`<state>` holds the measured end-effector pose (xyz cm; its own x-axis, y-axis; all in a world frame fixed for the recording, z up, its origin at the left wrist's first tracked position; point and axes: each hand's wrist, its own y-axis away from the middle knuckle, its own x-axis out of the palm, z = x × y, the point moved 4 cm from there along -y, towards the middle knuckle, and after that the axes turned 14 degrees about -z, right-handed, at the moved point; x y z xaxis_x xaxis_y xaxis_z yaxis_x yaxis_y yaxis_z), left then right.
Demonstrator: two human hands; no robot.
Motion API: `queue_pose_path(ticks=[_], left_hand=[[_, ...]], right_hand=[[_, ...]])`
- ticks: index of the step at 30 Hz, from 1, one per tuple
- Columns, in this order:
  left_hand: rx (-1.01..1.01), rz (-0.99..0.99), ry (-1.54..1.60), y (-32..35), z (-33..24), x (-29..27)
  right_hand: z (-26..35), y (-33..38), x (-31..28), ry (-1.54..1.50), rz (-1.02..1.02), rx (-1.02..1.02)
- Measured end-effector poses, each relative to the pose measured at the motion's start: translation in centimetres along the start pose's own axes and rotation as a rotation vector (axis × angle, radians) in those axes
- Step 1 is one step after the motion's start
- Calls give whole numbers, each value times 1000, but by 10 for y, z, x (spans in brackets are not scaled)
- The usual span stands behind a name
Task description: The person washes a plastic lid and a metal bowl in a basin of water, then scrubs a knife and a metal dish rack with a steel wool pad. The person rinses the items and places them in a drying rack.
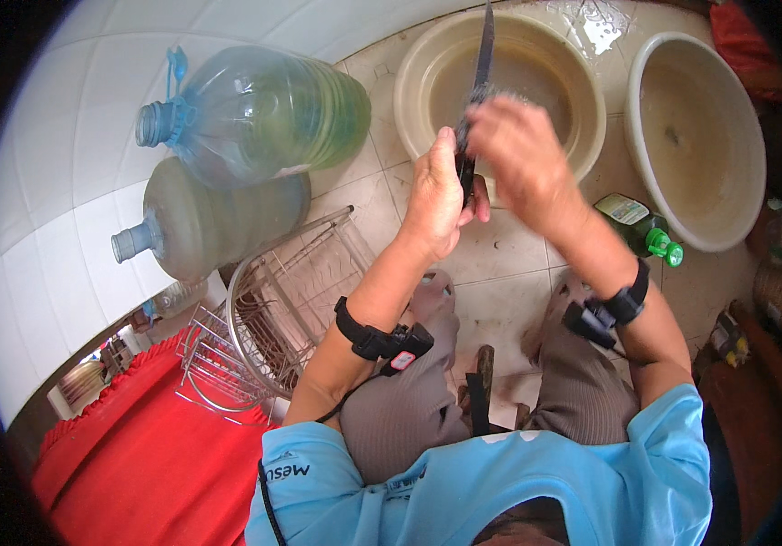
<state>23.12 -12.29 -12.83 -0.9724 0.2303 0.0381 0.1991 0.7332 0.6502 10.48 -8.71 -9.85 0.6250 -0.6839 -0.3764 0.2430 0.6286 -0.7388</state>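
Note:
My left hand (436, 196) is wrapped round the black handle of a knife (485, 50). The long, dark blade points away from me, over the near side of a beige basin (411, 96) with cloudy water in it. Against the base of the blade, my right hand (523, 150) has its fingers curled and blurred by motion. Something greyish shows at those fingertips, too smeared to name. Part of the knife is hidden behind the right fingers.
A second basin (638, 136) stands at the right, beside a green bottle (632, 214) lying on the tiles. Two large water jugs (254, 114) lie at the left. Nearer are a metal wire rack (263, 318) and a red cloth (150, 455).

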Motion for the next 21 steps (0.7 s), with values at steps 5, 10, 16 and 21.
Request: queue_pose_path(ticks=[5, 10, 16, 21], left_hand=[[22, 44, 102, -3, -4, -1], [41, 113, 26, -1, -4, 2], [-84, 100, 210, -3, -5, -2], [-124, 122, 230, -3, 0, -1]], right_hand=[[7, -1, -2, -43, -37, -59], [-3, -6, -3, 37, -42, 38], [5, -1, 1, -84, 12, -53], [-4, -3, -1, -7, -30, 39]])
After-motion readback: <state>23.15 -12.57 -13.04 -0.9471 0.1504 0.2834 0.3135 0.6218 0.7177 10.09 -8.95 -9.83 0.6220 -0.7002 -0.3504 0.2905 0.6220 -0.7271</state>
